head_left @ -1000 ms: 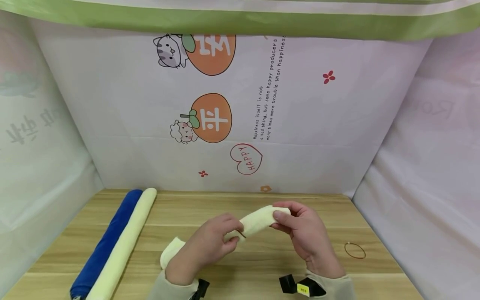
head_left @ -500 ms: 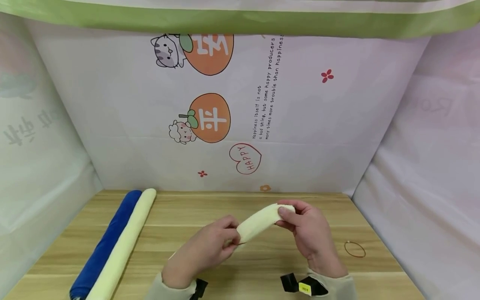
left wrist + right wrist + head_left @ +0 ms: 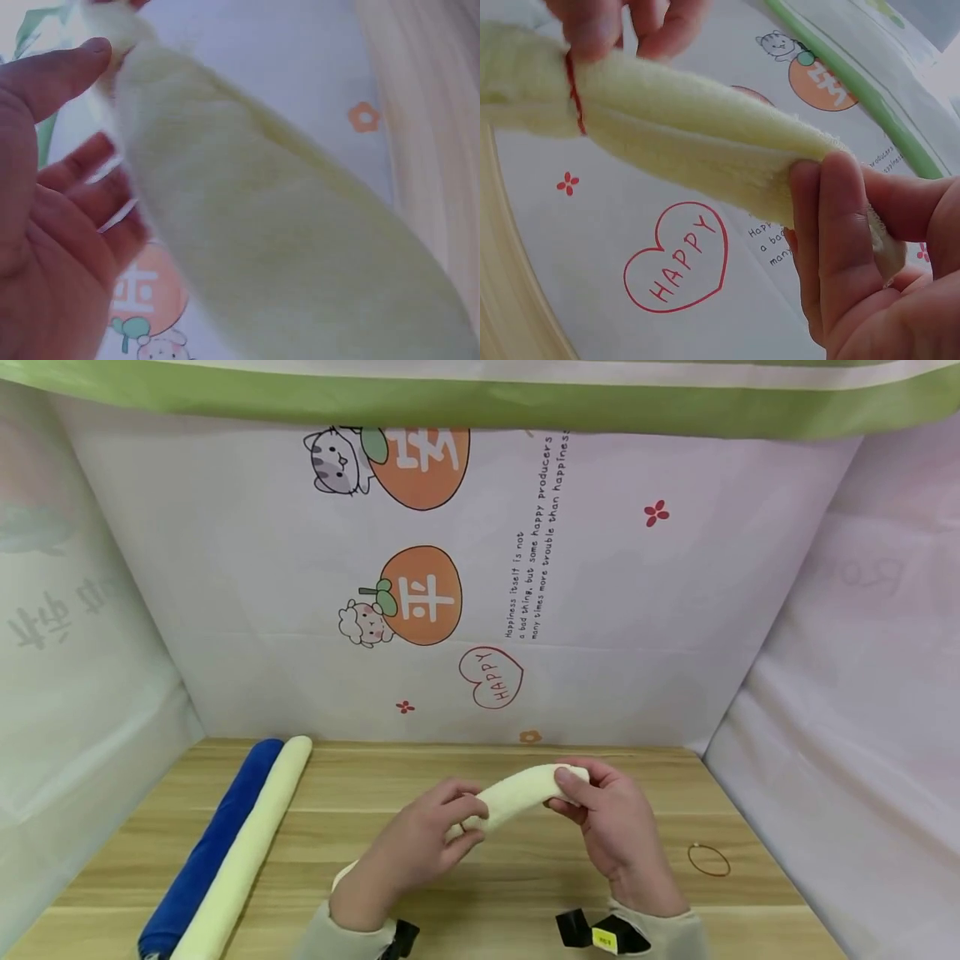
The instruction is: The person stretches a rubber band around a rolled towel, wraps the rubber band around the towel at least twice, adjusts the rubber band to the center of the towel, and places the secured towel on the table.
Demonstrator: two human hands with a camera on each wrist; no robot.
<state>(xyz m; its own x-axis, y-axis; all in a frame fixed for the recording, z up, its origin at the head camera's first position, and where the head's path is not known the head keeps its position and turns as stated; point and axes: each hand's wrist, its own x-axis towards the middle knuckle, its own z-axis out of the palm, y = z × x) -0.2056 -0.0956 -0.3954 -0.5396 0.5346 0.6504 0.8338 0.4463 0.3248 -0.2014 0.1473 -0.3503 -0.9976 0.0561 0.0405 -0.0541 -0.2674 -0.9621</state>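
Observation:
A rolled pale yellow towel (image 3: 517,793) is held up above the table between both hands. A thin red rubber band (image 3: 575,94) circles it, narrowing the roll at that spot. My left hand (image 3: 427,835) pinches the towel at the band, thumb and fingers on either side. My right hand (image 3: 618,827) grips the towel's right end between thumb and fingers. In the left wrist view, the towel's other part (image 3: 255,195) widens away from the band; the head view mostly hides it behind my left wrist.
On the left of the wooden table (image 3: 360,777) lie a blue rolled towel (image 3: 217,852) and another pale yellow rolled towel (image 3: 251,843), side by side. A second thin rubber band (image 3: 708,860) lies at the right. A printed white sheet (image 3: 600,610) stands behind.
My left fingers have shifted at the band and now spread further over the towel. The towel's left end has swung mostly behind my left wrist. My right hand keeps its grip, nearly still.

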